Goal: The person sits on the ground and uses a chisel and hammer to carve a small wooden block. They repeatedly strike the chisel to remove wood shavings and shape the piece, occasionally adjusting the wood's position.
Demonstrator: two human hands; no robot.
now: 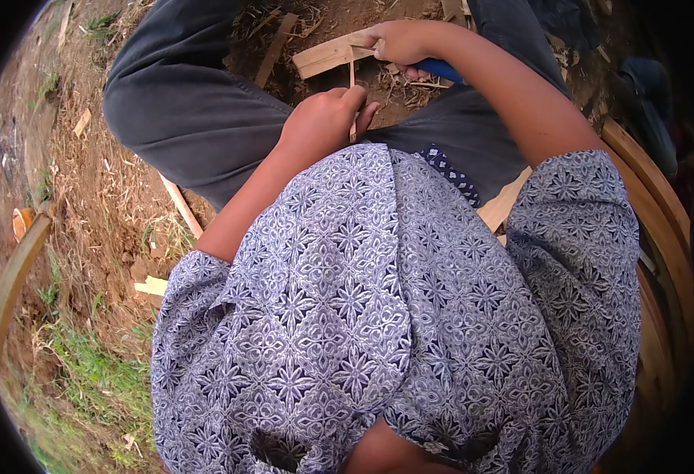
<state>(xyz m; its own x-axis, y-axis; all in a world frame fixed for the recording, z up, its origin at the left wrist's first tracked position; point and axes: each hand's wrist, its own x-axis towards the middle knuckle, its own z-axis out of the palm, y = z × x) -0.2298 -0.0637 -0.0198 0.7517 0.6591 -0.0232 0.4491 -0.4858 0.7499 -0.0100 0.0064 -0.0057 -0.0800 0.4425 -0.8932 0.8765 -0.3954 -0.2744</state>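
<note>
My left hand [327,117] is closed around a thin wooden strip [352,73], which stands up out of the fist toward a pale wooden block [325,58]. My right hand [404,46] grips a blue-handled knife [442,70]. Only a short bit of its blade shows by the fingers, at the strip's far end. The block lies between my legs, slanting up to the right, and its right end passes behind my right hand. How far the blade meets the strip is too small to tell.
My bent legs in dark trousers [181,118] frame the work. Wood scraps [277,49] and shavings litter the soil. Curved wooden pieces [659,213] stand close on the right; another curved piece [16,284] is at the far left. Grass [94,371] grows at lower left.
</note>
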